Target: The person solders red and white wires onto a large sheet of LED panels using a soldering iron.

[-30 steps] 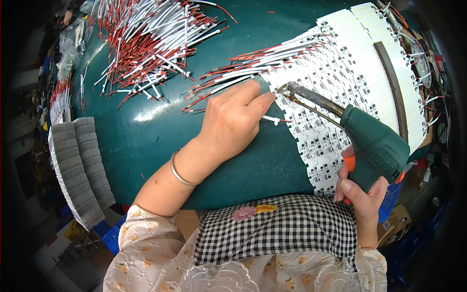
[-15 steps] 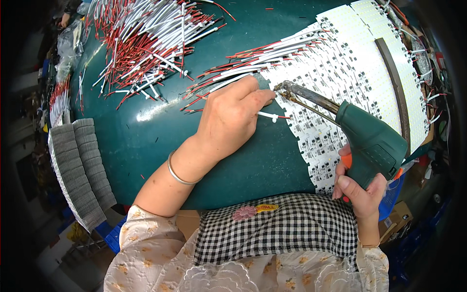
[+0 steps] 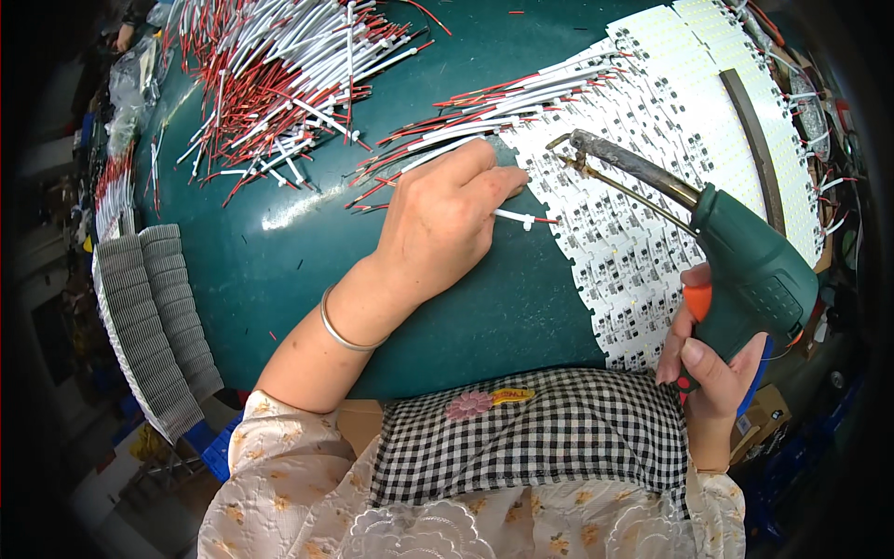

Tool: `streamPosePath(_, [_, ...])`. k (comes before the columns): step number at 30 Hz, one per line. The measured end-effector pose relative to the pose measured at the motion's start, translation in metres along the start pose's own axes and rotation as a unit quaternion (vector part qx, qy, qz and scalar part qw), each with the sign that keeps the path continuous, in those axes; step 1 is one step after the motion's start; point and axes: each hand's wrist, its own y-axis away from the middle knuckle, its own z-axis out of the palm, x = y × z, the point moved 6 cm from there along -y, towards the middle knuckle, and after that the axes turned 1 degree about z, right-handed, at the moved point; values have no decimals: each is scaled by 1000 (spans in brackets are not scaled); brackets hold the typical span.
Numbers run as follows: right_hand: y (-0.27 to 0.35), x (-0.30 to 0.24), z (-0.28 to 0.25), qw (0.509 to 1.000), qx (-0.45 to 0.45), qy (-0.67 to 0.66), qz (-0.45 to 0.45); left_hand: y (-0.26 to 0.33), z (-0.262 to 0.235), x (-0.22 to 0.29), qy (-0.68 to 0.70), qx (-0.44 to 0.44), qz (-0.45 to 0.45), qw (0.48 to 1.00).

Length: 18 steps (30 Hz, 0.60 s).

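Note:
My left hand [image 3: 440,216], with a bangle at the wrist, is closed in a pinch at the left edge of a sheet of white circuit boards [image 3: 619,289]. A short white-sleeved wire [image 3: 512,216] with a red end sticks out from under its fingers. My right hand [image 3: 715,373] grips a green soldering gun [image 3: 759,270] with an orange trigger. The gun's dark, bent tip hovers over the boards, apart from my left fingertips. A row of red and white wires [image 3: 503,110] lies across the boards' upper left edge, partly behind my left hand.
A large heap of red and white wires [image 3: 289,93] lies on the green tabletop [image 3: 270,270] at the far left. Grey ribbed strips [image 3: 156,326] stand at the left edge. A dark bar [image 3: 752,149] rests on the boards. Wired pieces [image 3: 810,140] line the right edge.
The soldering gun in my right hand has moved right and slightly up, so its tip is now away from my left fingertips. My left hand has hardly moved.

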Motion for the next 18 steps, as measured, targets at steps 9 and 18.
streamPosePath(9, [14, 9, -17, 997, -52, -41, 44, 0, 1, 0, -17, 1, 11, 1000])
streamPosePath(18, [20, 18, -12, 998, -15, -6, 59, 0, 4, 0, 13, -46, 36, 998])
